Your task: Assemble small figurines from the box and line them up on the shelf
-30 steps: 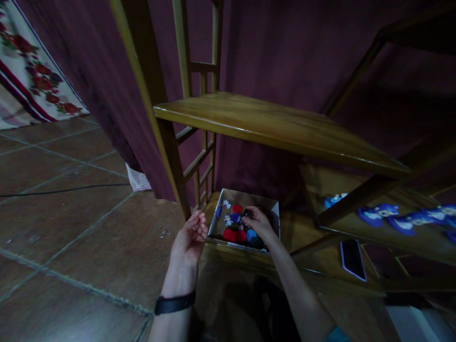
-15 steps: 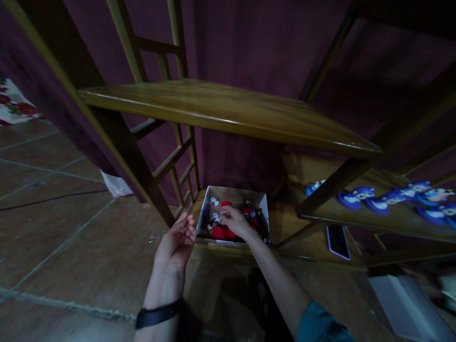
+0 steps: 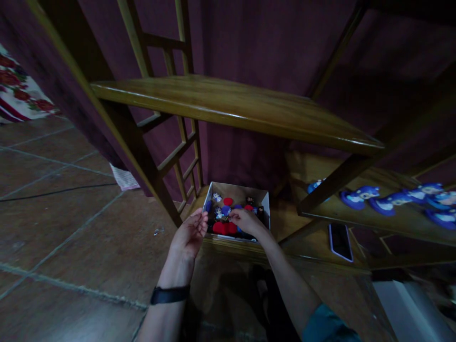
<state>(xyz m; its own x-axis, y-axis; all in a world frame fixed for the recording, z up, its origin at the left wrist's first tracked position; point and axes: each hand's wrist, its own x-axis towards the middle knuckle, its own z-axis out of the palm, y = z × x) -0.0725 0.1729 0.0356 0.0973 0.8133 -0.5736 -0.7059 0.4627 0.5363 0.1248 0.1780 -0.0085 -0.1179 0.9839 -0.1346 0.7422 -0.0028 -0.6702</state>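
A white cardboard box [image 3: 238, 190] sits on the low wooden shelf, holding several small figurines with red, blue and dark bases. My right hand [image 3: 245, 221] is inside the box, its fingertips drawn together over the middle; whatever they grip is too small and dim to name. A blue-and-white figurine [image 3: 218, 212] lies just left of those fingertips, and a red base [image 3: 224, 228] lies in front of them. Beside the box's left front corner, my left hand [image 3: 192, 232] is palm up, with loosely curved fingers apart and nothing visible in them.
Above the box runs a wooden shelf board [image 3: 228, 102], with a wooden lattice [image 3: 178, 156] at left. Several blue figurines [image 3: 359, 195] stand on the right-hand shelf. A phone [image 3: 340, 242] lies on the low shelf. On the floor are a small shiny item [image 3: 158, 231] and a cable [image 3: 60, 191].
My right hand has shifted right and slightly lower in the box, uncovering the red base at the back. My left hand has come closer to the box's left side. The view has shifted slightly.
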